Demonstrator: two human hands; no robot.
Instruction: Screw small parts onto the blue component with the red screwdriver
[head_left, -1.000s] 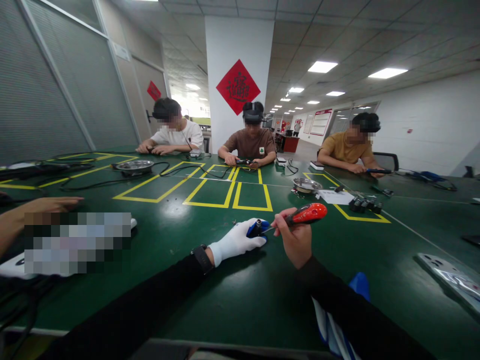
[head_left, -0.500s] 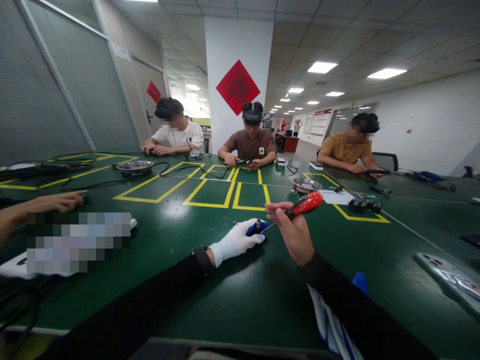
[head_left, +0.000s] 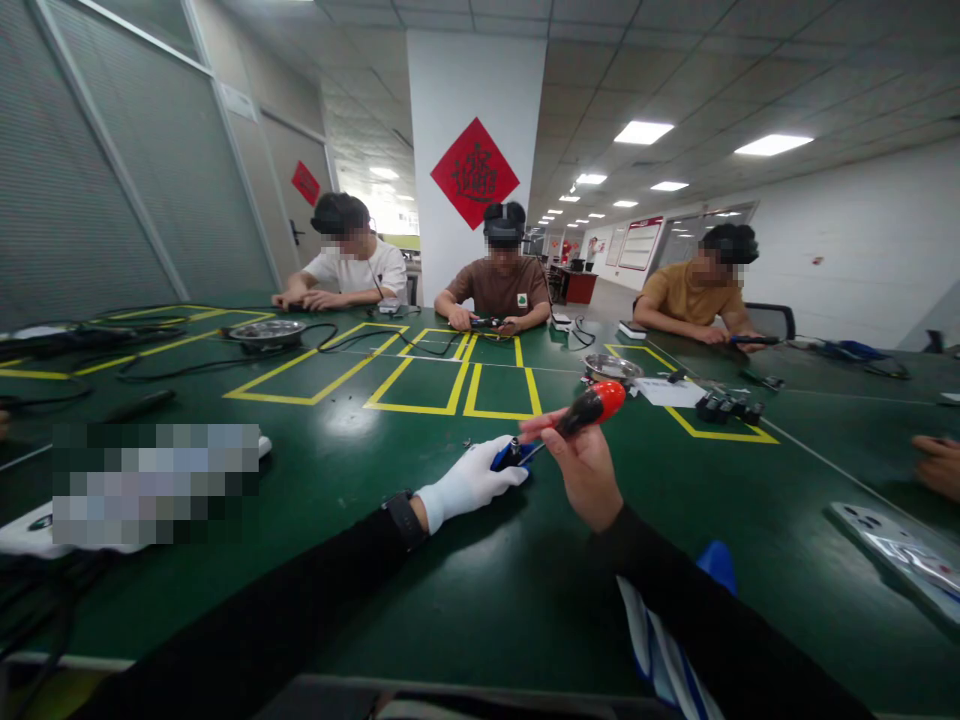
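My left hand [head_left: 471,482], in a white glove with blue on its palm side, is closed around a small black part with a metal top [head_left: 513,452]. Bare, my right hand [head_left: 583,466] grips a screwdriver [head_left: 592,408] by its red and black handle. The shaft slants down and left to the black part. Whether its tip touches or sits inside the part I cannot tell. A white and blue glove [head_left: 660,640] lies by my right forearm, partly hidden under it.
A white power strip [head_left: 255,450], partly blurred out, is at left beside a dark tool [head_left: 139,405]. At right lie a phone [head_left: 896,555] and several black parts [head_left: 729,408]. A metal bowl [head_left: 611,368] stands ahead. Three people sit opposite; another person's hand [head_left: 937,465] shows at right.
My right hand and the screwdriver handle have shifted slightly left, while my left hand stays nearly still. At left, another person's hand has drawn back almost out of view; one has appeared at the right edge.
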